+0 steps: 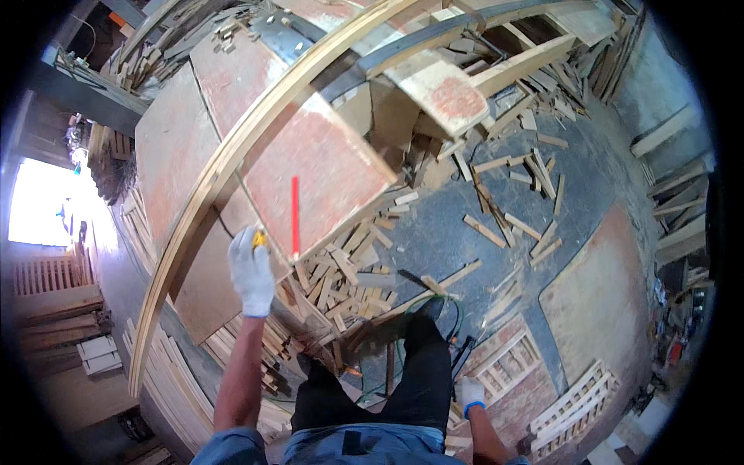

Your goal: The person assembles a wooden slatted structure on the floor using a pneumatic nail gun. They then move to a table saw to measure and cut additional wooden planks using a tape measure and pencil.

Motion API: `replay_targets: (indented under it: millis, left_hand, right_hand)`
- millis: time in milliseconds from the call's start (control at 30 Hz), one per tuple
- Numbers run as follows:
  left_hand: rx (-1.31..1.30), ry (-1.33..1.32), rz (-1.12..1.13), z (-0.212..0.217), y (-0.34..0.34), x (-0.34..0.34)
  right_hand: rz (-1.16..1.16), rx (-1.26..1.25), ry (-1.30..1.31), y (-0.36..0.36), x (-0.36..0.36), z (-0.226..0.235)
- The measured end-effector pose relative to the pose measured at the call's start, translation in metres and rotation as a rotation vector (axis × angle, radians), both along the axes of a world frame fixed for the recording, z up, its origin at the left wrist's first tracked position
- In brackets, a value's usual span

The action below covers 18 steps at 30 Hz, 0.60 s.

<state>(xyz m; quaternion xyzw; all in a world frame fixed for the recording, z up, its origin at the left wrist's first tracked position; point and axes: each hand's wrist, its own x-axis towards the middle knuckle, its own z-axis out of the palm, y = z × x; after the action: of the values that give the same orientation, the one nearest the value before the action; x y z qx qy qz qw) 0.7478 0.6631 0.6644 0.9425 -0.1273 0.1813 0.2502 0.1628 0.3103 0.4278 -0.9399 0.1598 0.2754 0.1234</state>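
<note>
My left hand (pixel 252 279), in a white glove, is stretched forward over the edge of the worktable (pixel 325 167). Its fingers are closed on a small yellow object (pixel 260 239) whose kind I cannot make out. A thin straight red strip (pixel 294 213) lies on the reddish tabletop just right of that hand. Left of it, a long wooden beam (pixel 225 159) crosses the tables. My right hand (pixel 470 390), gloved with a blue cuff, hangs low on the right, near a slatted wooden frame (pixel 508 360). Its fingers are too small and unclear to read.
Many wood offcuts (pixel 349 271) are heaped below the table, and more short sticks (pixel 535 232) lie on the dark floor. Another slatted piece (pixel 573 407) sits at the lower right. Long strips (pixel 174 372) are stacked at left. A thin green cable (pixel 457 310) curls near my foot.
</note>
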Motion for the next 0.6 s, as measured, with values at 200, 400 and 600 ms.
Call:
replay_targets:
  millis: [200,400,600]
  left_hand:
    - [0.020,0.021,0.057,0.007,0.001,-0.006]
    - [0.210,0.058,0.109,0.030,-0.010,0.004]
    - [0.464,0.060,0.171,0.091,-0.110,0.016]
  right_hand:
    - [-1.005,0.847,-0.154,-0.129,0.121,0.068]
    - [-1.205,1.200,-0.095,-0.137,0.315,0.156]
    - [-0.981,1.327,0.007,-0.143,0.423,0.196]
